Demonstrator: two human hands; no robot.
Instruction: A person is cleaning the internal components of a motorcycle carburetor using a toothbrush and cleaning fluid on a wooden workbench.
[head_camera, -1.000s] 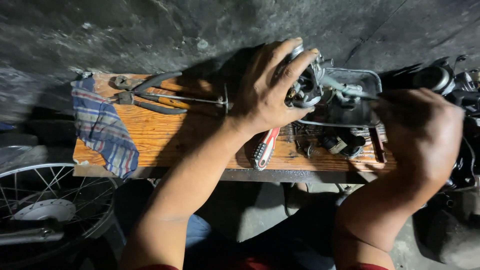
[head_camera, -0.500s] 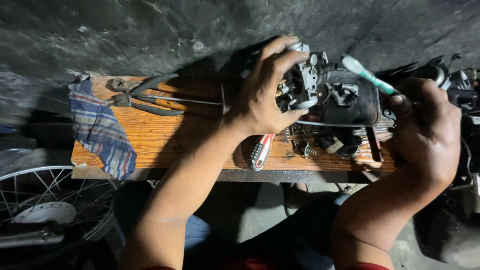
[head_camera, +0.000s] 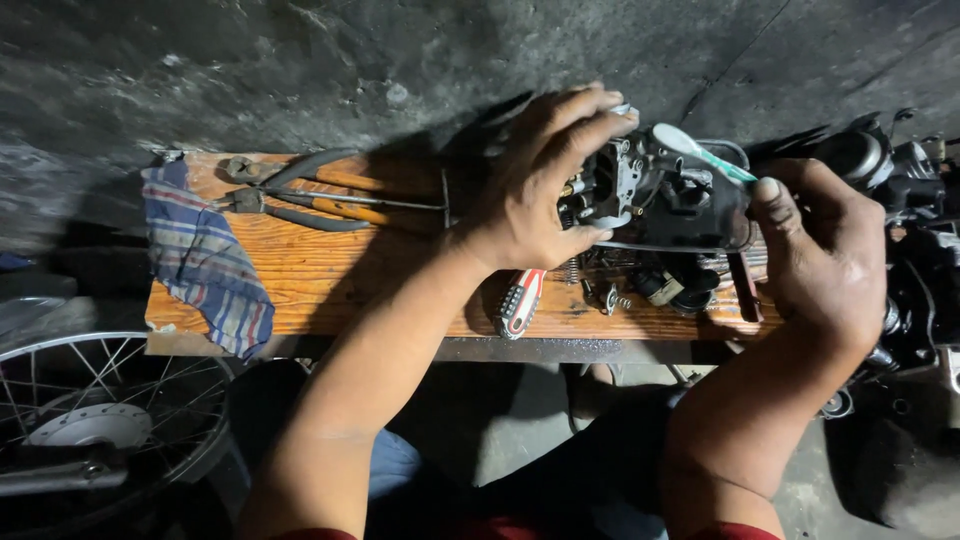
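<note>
My left hand (head_camera: 540, 185) grips a dark metal carburetor (head_camera: 625, 180) held over a dark tray (head_camera: 700, 225) on a wooden board (head_camera: 320, 275). My right hand (head_camera: 825, 255) holds a white and green toothbrush (head_camera: 700, 150) with its head against the top of the carburetor. Small springs, screws and other loose parts (head_camera: 650, 285) lie on the board under the carburetor. A red and white screwdriver handle (head_camera: 520, 303) lies on the board just below my left wrist.
Two pairs of pliers (head_camera: 300, 195) and a thin screwdriver rest at the board's far left part. A striped cloth (head_camera: 205, 260) hangs over its left end. A spoked wheel (head_camera: 95, 420) is at lower left, engine parts (head_camera: 900, 190) at right.
My right hand has drawn in from the right and brought the toothbrush head onto the carburetor. My left hand has kept hold of the carburetor and turned it slightly.
</note>
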